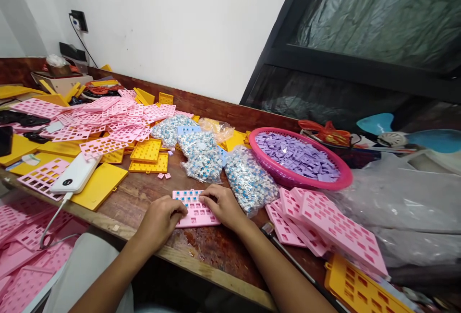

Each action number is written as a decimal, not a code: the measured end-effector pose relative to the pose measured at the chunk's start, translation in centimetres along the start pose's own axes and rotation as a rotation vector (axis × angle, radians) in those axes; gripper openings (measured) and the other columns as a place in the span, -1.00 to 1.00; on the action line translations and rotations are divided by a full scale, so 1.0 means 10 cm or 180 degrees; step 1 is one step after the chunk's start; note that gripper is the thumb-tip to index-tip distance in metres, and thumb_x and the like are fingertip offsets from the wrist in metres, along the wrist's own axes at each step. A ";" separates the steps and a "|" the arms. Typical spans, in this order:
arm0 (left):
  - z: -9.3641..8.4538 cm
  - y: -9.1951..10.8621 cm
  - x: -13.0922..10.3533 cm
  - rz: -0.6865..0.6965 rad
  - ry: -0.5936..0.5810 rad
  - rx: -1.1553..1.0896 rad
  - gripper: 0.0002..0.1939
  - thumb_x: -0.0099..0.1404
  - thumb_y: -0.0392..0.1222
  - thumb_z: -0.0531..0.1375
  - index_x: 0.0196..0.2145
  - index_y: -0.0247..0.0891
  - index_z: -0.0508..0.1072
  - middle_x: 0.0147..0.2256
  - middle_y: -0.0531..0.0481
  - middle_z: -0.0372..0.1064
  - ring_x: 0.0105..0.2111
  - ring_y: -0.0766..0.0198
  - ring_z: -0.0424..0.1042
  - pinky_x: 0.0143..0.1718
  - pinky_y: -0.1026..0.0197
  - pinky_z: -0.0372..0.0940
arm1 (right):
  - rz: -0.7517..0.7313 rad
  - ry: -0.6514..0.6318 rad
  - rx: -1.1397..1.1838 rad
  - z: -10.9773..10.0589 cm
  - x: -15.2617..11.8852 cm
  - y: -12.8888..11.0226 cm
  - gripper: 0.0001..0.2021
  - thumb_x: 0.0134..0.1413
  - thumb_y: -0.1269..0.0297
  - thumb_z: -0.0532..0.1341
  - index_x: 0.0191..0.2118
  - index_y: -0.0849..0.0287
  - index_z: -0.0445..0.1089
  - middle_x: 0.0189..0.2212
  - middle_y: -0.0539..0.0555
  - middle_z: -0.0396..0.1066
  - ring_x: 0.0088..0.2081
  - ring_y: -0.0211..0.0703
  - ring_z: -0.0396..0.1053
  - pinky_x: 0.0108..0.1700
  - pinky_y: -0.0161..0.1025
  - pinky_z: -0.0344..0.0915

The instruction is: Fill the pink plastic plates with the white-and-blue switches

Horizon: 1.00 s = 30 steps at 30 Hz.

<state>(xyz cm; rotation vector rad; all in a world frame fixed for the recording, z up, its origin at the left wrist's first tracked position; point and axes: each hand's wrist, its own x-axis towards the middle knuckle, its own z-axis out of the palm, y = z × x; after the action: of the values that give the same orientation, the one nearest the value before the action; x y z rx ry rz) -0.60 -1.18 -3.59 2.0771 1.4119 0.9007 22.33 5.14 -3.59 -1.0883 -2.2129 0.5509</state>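
A small pink keyboard panel (197, 218) lies on the table in front of me, its upper rows fitted with blue key switches (185, 194) and its lower sockets bare. At its left edge my left hand (166, 213) has its fingers curled, gripping the panel. My right hand (221, 206) is over the panel's right side, thumb and forefinger pinched near a socket; whatever is between them is too small or hidden to make out. Behind the panel lie clear bags of white-and-blue switches, one in the middle (202, 157) and one to the right (248, 178).
A pink basket (347, 178) of purple keycaps stands back right. Pink cases (338, 222) are stacked beside my right forearm, above a yellow case (360, 289). Pink plates (104, 116) and yellow panels are heaped at left. A white power bank (77, 174) trails a cable over the table edge.
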 end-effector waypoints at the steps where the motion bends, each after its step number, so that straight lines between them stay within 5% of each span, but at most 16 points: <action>1: 0.02 -0.01 -0.01 -0.0020 0.0019 0.0002 -0.78 0.28 -0.42 0.19 -0.34 -0.16 0.60 -0.31 0.03 0.55 -0.27 0.23 0.48 -0.18 0.22 0.29 | -0.0001 0.0016 -0.0004 0.01 0.00 0.00 -0.88 0.25 0.34 0.26 -0.26 0.13 0.58 -0.30 0.08 0.55 -0.25 -0.13 0.47 -0.15 -0.21 0.33; 14: -0.03 0.06 0.07 -0.0407 -0.0130 0.0712 -0.85 0.27 -0.27 0.23 -0.26 -0.05 0.58 -0.30 0.09 0.60 -0.31 0.15 0.52 -0.28 0.19 0.19 | 0.0136 0.0388 0.0141 0.14 0.00 0.02 -0.88 0.23 0.35 0.25 -0.31 0.14 0.55 -0.30 0.11 0.53 -0.21 -0.07 0.45 -0.12 -0.14 0.33; 23: -0.07 0.02 0.08 -0.0508 -0.0120 0.0279 -0.90 0.25 -0.24 0.26 -0.30 -0.07 0.59 -0.31 0.13 0.61 -0.33 0.22 0.52 -0.31 0.24 0.19 | 0.0102 0.0503 0.0291 0.17 -0.01 0.05 -0.90 0.22 0.41 0.27 -0.29 0.15 0.55 -0.33 0.08 0.51 -0.25 -0.10 0.43 -0.16 -0.17 0.31; 30: -0.04 0.00 0.10 -0.0398 -0.0133 0.0251 -0.90 0.25 -0.23 0.25 -0.29 -0.08 0.58 -0.28 0.12 0.61 -0.32 0.21 0.52 -0.29 0.24 0.20 | -0.0058 0.0239 -0.0265 0.13 0.02 0.06 -0.92 0.18 0.44 0.31 -0.31 0.16 0.54 -0.32 0.09 0.48 -0.24 -0.09 0.41 -0.16 -0.17 0.30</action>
<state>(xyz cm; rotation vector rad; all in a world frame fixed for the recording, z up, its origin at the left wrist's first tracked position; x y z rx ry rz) -0.62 -0.25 -3.10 2.0262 1.5589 0.7587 21.70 5.52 -4.78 -1.1117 -2.1951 0.4067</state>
